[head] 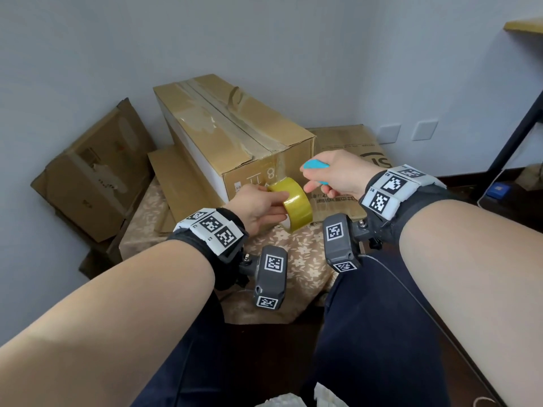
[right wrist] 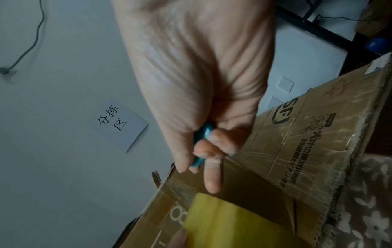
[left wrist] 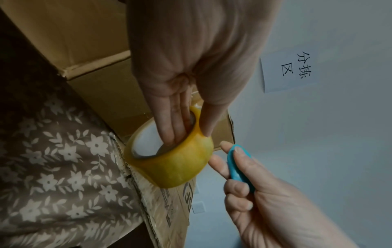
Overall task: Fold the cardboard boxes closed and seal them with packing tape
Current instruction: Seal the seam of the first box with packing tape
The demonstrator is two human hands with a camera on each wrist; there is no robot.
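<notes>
Pale wall corner, floral cloth [head: 299,254] low centre of head view. Long cardboard box [head: 235,133] sat centre frame, flaps down, top seam already taped. Left hand [head: 258,210] gripped tape roll [head: 293,204] just below box's near end, fingers thru core, thumb outside. Right hand [head: 338,171] clenched on blue cutter [head: 316,165], index near roll. I judged: end-sealing step. Next: find free tape end, pull, stick w/o wrinkles.

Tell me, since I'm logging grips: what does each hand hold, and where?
Left hand: tape roll, fingers inside core, thumb outside. Right hand: blue tool, mid-body.
</notes>
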